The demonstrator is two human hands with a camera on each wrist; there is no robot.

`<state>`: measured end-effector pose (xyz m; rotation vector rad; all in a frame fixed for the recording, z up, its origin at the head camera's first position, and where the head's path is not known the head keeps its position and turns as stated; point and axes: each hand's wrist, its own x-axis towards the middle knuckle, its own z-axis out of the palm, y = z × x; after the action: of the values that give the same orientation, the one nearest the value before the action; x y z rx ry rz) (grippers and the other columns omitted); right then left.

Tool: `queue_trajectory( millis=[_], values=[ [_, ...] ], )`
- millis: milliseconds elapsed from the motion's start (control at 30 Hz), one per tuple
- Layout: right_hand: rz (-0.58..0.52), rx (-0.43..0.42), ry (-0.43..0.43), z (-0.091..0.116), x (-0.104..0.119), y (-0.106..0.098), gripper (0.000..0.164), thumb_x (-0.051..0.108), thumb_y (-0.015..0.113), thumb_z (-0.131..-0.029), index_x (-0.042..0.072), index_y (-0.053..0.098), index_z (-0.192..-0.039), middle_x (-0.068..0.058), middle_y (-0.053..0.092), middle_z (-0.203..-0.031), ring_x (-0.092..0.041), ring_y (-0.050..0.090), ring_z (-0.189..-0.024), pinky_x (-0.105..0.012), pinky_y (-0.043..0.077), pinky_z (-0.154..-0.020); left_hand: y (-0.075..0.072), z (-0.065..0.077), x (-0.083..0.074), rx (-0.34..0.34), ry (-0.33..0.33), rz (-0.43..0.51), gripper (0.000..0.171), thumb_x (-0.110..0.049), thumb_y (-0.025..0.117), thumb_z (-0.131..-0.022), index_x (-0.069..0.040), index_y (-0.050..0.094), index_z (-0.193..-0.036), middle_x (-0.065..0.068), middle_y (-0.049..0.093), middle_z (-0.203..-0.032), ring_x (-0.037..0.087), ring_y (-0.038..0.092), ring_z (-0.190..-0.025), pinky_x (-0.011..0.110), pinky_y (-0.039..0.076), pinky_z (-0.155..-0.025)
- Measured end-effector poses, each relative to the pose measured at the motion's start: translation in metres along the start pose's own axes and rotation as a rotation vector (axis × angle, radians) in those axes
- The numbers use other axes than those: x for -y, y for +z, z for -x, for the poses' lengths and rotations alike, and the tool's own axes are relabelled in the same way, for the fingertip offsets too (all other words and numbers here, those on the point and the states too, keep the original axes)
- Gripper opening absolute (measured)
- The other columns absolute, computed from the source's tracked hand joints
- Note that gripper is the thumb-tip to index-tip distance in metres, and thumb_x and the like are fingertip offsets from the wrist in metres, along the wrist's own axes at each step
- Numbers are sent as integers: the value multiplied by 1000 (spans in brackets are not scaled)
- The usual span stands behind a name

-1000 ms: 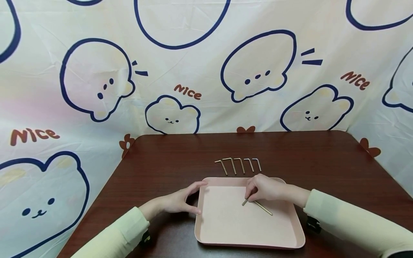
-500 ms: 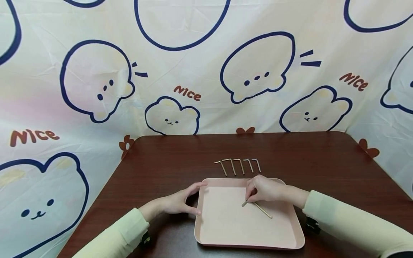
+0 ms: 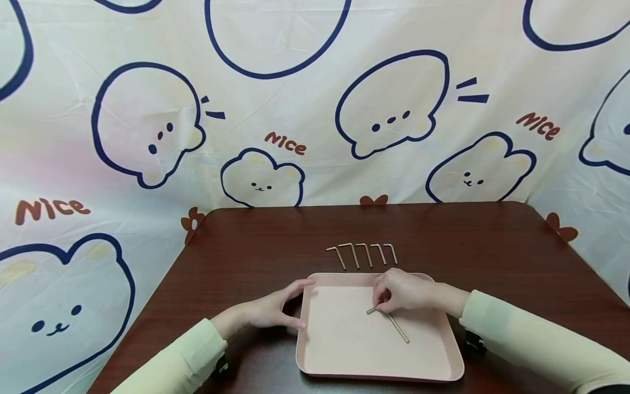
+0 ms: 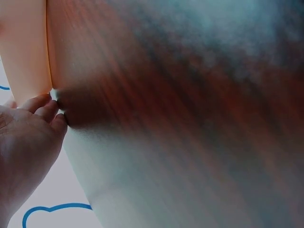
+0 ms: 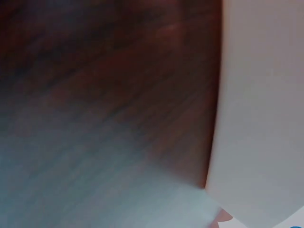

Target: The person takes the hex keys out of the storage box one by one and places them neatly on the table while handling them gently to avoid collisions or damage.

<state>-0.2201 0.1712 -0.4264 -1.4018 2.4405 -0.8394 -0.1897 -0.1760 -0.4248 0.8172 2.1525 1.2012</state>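
A brass-coloured hex key [image 3: 398, 329] is in the pink tray [image 3: 344, 345]. My right hand [image 3: 401, 289] pinches it near its bend, between thumb and fingers; the short arm points left and the long arm slants toward the tray's front right. Part of the bend is hidden by the fingertips. At the tray's left side, my left hand [image 3: 268, 307] spreads thumb and forefinger against the rim. In the left wrist view, the fingers of this left hand [image 4: 31, 142] reach to the tray's edge [image 4: 28, 52]. The right wrist view shows only the tray's side [image 5: 263, 104] and the table.
Several more hex keys [image 3: 365, 256] lie in a row on the dark wooden table [image 3: 256, 246], just behind the tray. A cloth backdrop [image 3: 315, 109] with cartoon bears hangs behind and beside the table.
The hex key in my right hand has turned a little: its long arm's free end has swung left and toward the tray's front. My left hand stays at the rim.
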Motion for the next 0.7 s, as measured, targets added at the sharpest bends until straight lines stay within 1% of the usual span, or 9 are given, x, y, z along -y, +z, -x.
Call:
queue_trajectory(
  millis=[100, 200, 400, 467, 600, 700],
  values=[
    [-22, 10, 51, 0, 2, -2, 16, 1, 74, -78, 17, 71, -76, 20, 56, -70, 4, 50, -65, -17, 45, -57, 0, 0, 0, 4, -1, 4, 86, -21, 78, -84, -19, 25, -152, 7, 22, -158, 18, 17, -144, 47, 12, -113],
    [-53, 6, 67, 1, 3, -5, 16, 0, 74, -78, 16, 71, -77, 20, 57, -69, 5, 50, -63, -17, 44, -56, 0, 0, 1, 3, 5, 1, 86, -21, 78, -84, -19, 25, -152, 7, 22, -158, 19, 17, -144, 48, 12, -113],
    [-199, -22, 59, 1, 4, -11, 14, -4, 71, -83, 10, 74, -79, 10, 64, -71, 1, 53, -62, -19, 47, -55, -1, -1, 1, 0, 2, 2, 85, -21, 78, -84, -20, 25, -151, 7, 22, -158, 18, 17, -144, 47, 12, -113],
    [-227, -29, 60, 0, 5, -14, 13, -4, 71, -84, 8, 75, -81, 6, 66, -72, 0, 54, -63, -19, 47, -56, 0, 0, 1, 0, 2, 3, 85, -21, 78, -84, -20, 25, -151, 7, 22, -158, 19, 17, -144, 48, 12, -112],
    [-220, -51, 19, 0, 5, -22, 9, -3, 71, -85, 4, 75, -84, 0, 69, -76, -1, 55, -66, -21, 49, -59, 0, 0, 1, -1, 1, -3, 86, -22, 78, -84, -19, 25, -151, 7, 22, -158, 19, 17, -144, 47, 13, -113],
    [-188, -76, -7, -1, 4, -28, 7, -2, 73, -84, 3, 76, -86, 0, 70, -77, -2, 57, -68, -22, 50, -60, 0, 0, 1, -2, 2, -6, 86, -22, 78, -84, -19, 25, -151, 7, 22, -158, 19, 17, -144, 47, 13, -113]
  ],
)
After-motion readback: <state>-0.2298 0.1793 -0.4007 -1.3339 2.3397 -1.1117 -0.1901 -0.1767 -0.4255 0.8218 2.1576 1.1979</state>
